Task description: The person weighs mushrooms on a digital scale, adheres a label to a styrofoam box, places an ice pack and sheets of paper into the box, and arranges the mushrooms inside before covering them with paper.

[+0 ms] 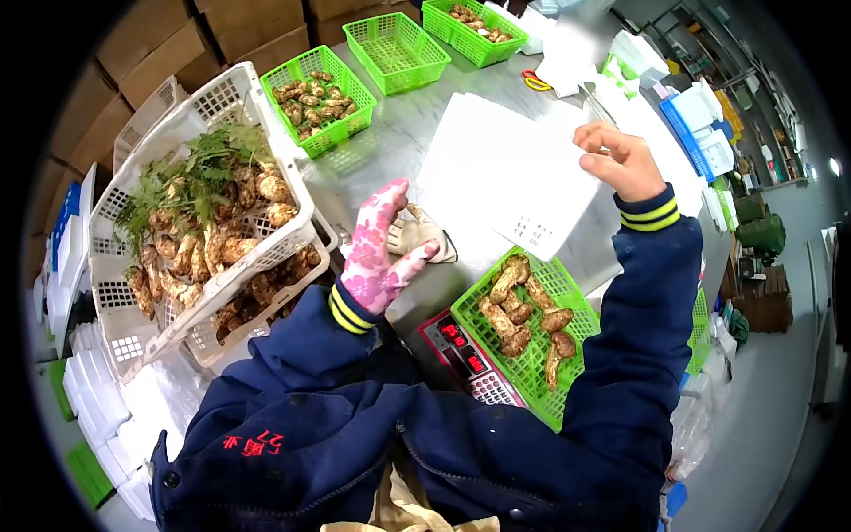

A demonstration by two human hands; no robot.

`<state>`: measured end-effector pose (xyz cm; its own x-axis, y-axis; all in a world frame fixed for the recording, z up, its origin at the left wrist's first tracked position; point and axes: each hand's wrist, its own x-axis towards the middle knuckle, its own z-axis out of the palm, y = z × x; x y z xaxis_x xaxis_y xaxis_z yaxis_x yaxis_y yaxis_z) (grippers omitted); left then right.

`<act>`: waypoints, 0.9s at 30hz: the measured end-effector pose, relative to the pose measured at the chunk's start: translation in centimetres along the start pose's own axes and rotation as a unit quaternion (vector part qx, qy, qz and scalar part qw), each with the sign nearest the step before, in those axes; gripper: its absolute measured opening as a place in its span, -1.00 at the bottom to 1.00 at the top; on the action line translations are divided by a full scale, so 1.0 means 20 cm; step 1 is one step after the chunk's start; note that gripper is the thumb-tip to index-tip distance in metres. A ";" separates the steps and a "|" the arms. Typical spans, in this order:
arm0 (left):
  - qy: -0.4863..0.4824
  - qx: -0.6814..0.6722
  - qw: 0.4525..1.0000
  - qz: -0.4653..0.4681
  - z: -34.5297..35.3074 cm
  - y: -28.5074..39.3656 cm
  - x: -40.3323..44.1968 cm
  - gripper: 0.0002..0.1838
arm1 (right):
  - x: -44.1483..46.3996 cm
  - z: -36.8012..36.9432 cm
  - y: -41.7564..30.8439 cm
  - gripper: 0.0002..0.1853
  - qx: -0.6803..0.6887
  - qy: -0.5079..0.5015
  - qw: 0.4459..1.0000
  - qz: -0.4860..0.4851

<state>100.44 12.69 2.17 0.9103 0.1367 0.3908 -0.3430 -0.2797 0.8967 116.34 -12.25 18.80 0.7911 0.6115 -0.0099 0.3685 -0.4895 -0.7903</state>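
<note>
My left hand, in a pink flowered glove, is spread open beside a pale work glove lying on the metal table. My bare right hand hovers near the right edge of a flat white sheet with dark handwriting on its near corner. Its fingers are bent, with a gap between thumb and forefinger and nothing visible between them. A thin silvery tool is just beyond the fingertips; its kind is unclear. In front of me a green basket with several brown mushrooms rests on a digital scale with red digits.
On the left, stacked white crates hold many mushrooms and green fern leaves. Green baskets line the far side: one with mushrooms, an empty one, another with mushrooms. Yellow-and-red scissors lie at the back.
</note>
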 end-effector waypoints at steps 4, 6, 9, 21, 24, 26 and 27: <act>0.022 -0.024 0.999 0.026 -0.14 0.09 -0.10 -0.21 | -0.12 0.08 -0.19 -0.87 -0.037 0.057 0.993 -0.096; 0.026 -0.020 0.999 0.042 -0.20 0.13 -0.17 -0.18 | -0.22 0.16 -0.26 -0.91 -0.060 0.074 0.983 -0.158; 0.036 0.040 0.993 0.103 -0.33 0.19 -0.24 -0.15 | -0.36 0.28 -0.46 -0.86 -0.092 0.009 0.981 -0.172; -0.169 -0.072 0.977 0.112 -0.82 0.20 -0.84 -0.58 | -0.48 1.12 -0.68 -0.86 0.057 -0.186 0.970 -0.148; -0.176 -0.167 0.969 -0.043 -0.97 0.15 -0.99 -0.67 | -0.35 1.34 -0.50 -0.79 0.092 -0.174 0.966 -0.168; -0.098 -0.198 0.948 -0.230 -1.05 0.23 -1.11 -0.71 | -0.36 1.52 -0.46 -0.62 0.048 -0.105 0.989 -0.097; -0.085 -0.167 0.954 -0.236 -1.08 0.21 -1.16 -0.72 | -0.34 1.57 -0.46 -0.52 -0.047 -0.090 0.984 -0.143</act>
<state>72.89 28.83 1.39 0.9962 0.0080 -0.0864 0.0852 0.0969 0.9916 92.22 7.67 6.92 0.5518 0.8292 0.0896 0.6135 -0.3307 -0.7171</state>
